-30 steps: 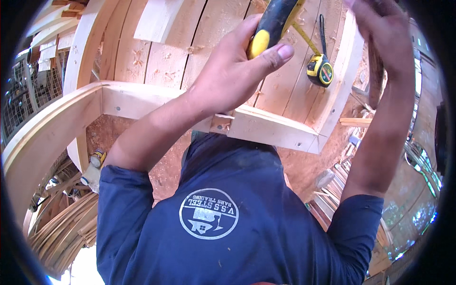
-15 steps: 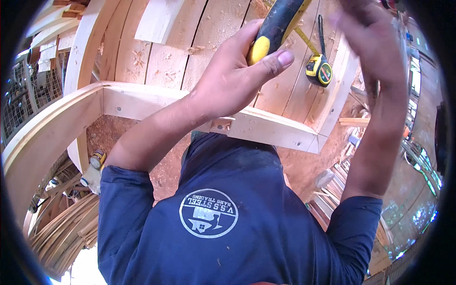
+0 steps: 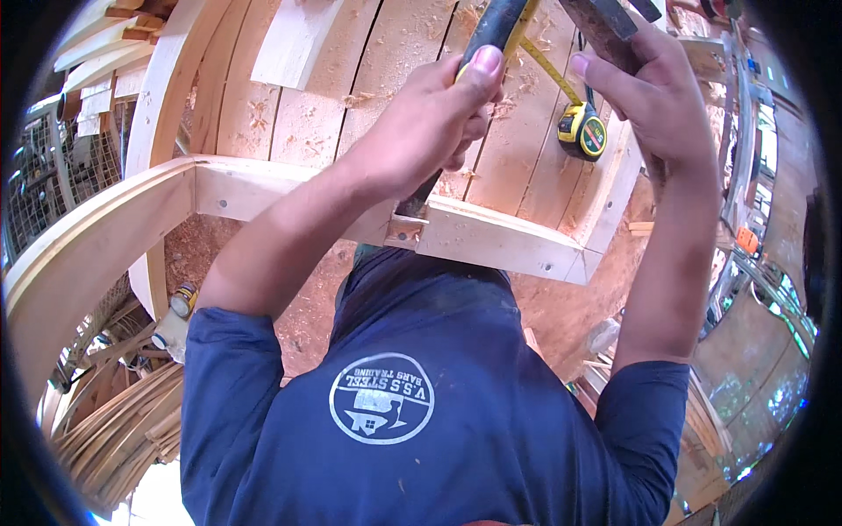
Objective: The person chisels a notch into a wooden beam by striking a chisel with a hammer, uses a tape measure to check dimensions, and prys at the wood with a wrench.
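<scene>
My left hand is wrapped round the black-and-yellow handle of a chisel. Below the fist its dark blade comes down to a small notch cut in the near rail of a pale wooden frame. The blade's very tip is hard to make out. Up at the right, my right hand closes on a hammer, whose dark metal part runs out of the picture's top. Between the hands a yellow-and-black tape measure lies on the boards, some tape drawn out.
Wood shavings dot the planks inside the frame. A loose pale wood block lies on them. A curved timber piece juts toward me on the left. Thin wood strips are piled at lower left, beside wire mesh further up.
My left hand has closed round the chisel and its blade now shows at the notch. My right hand, blurred before, has come lower and left, with the hammer now visible in it.
</scene>
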Demonstrator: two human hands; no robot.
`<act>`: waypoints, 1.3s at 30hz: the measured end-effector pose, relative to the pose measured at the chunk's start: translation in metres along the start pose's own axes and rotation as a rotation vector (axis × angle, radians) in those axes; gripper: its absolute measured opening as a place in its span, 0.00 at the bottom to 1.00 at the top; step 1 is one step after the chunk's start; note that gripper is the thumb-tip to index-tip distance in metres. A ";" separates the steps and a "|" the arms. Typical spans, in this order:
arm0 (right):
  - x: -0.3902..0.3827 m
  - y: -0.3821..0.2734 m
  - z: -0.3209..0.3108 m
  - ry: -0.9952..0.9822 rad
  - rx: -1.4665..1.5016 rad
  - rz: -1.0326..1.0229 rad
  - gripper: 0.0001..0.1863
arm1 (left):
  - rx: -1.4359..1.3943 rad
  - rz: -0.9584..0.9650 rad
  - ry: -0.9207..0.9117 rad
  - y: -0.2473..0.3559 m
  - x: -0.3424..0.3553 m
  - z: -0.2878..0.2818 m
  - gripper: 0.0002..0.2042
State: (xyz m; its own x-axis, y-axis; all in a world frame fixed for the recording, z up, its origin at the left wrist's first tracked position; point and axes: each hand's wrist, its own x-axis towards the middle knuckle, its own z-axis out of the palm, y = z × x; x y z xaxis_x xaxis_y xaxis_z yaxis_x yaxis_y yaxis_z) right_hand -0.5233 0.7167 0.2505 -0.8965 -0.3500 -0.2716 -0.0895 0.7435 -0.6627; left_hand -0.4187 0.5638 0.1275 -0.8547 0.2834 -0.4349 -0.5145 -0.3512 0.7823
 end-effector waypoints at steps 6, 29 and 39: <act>0.001 0.104 -0.003 -0.037 0.186 -0.130 0.27 | -0.645 -0.350 -0.080 0.018 0.006 -0.027 0.23; -0.035 0.070 -0.052 0.197 0.012 -0.149 0.15 | -0.060 0.184 0.068 0.013 0.001 0.019 0.21; -0.016 0.050 -0.093 0.304 -0.108 -0.333 0.13 | 0.080 0.232 0.148 0.015 0.000 0.015 0.22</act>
State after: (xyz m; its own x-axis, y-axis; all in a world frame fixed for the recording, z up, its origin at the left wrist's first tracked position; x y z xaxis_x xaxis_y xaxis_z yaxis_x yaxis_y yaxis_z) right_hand -0.5536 0.8123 0.2866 -0.8964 -0.4087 0.1713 -0.4242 0.6796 -0.5985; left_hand -0.4255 0.5725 0.1455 -0.9528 0.0684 -0.2957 -0.3017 -0.3188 0.8985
